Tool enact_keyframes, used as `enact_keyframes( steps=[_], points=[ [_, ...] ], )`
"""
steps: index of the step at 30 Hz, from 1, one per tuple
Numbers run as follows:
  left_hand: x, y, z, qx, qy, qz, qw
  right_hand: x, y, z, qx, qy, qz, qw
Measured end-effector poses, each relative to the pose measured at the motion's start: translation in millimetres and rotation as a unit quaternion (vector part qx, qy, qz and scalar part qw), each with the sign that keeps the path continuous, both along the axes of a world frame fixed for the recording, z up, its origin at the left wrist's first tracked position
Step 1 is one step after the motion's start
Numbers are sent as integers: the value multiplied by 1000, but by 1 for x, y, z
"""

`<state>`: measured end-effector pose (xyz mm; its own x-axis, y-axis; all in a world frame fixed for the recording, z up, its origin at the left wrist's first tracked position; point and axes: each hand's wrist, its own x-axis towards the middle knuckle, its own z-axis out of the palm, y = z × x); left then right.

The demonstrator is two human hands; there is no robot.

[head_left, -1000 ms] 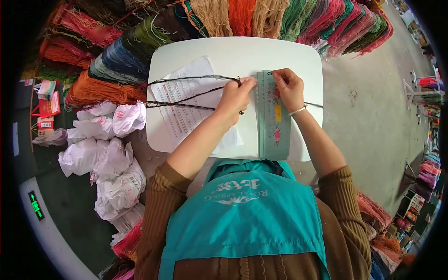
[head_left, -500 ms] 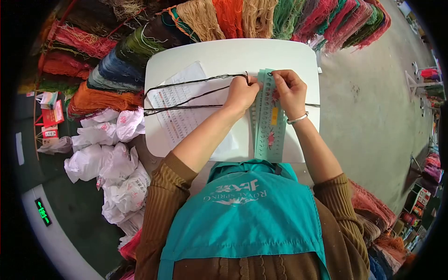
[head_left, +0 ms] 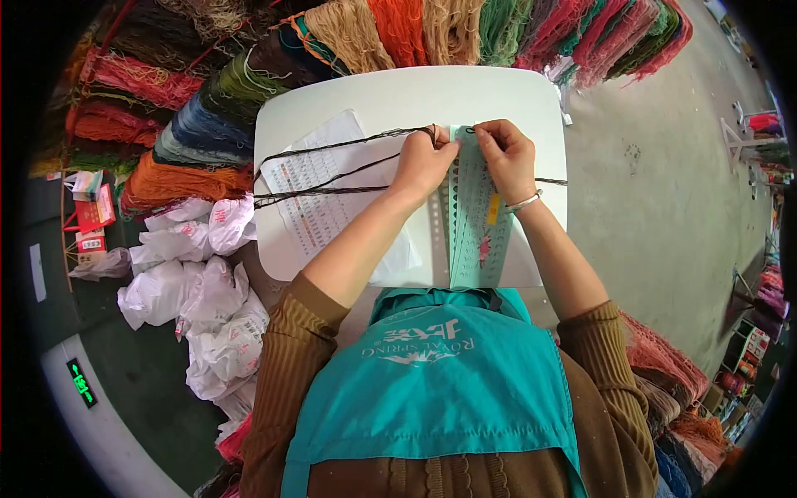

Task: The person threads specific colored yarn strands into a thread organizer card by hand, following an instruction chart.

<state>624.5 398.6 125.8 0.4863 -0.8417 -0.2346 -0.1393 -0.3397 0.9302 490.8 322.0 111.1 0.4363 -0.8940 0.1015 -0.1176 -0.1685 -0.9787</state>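
Over a white, round-cornered tabletop point(head_left: 515, 90), your bare hands work almost fingertip to fingertip, forearms angling in from both sides below ribbed brown sleeves point(head_left: 286, 365). Your left hand point(head_left: 422, 168) is turned knuckles up, its fingers curled closed around thin black thread point(head_left: 332, 192), whose strands stretch away to the left of those fingers, over a printed white paper sheet point(head_left: 311, 195). Its thumb points right, close to the green, hole-edged paper cards point(head_left: 475, 207) that lie between your two hands and run down toward your body. Your right hand point(head_left: 510, 162), a silver-coloured bangle at its wrist, bends inward, thumb and forefinger pinched shut on the cards' far end; whether a small black loop beside those fingertips is also caught, you cannot tell. Below your right fingers, the cards bear a yellow label point(head_left: 493, 209); beyond both hands hang multicoloured yarn skeins point(head_left: 407, 33).
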Motion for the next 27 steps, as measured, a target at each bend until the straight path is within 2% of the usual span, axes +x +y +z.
enact_keyframes(
  steps=[3,6,9,12,15,21,27],
  points=[
    [1,-1,-1,29,2,8,1000,1,1,0,-17,-3,15,1000],
    [-1,0,2,48,-52,-4,997,2,4,-1,-32,2,22,999],
    [-3,1,-2,17,-6,21,1000,3,5,0,-25,12,26,999],
    [-1,4,-3,-45,114,36,992,4,5,0,-17,23,27,999],
    [6,9,24,13,168,-8,986,6,6,2,-19,35,24,999],
    [13,8,9,-45,165,-50,984,7,6,2,-32,49,32,998],
    [18,3,11,29,108,-43,993,8,5,-2,-30,45,42,998]
  ],
)
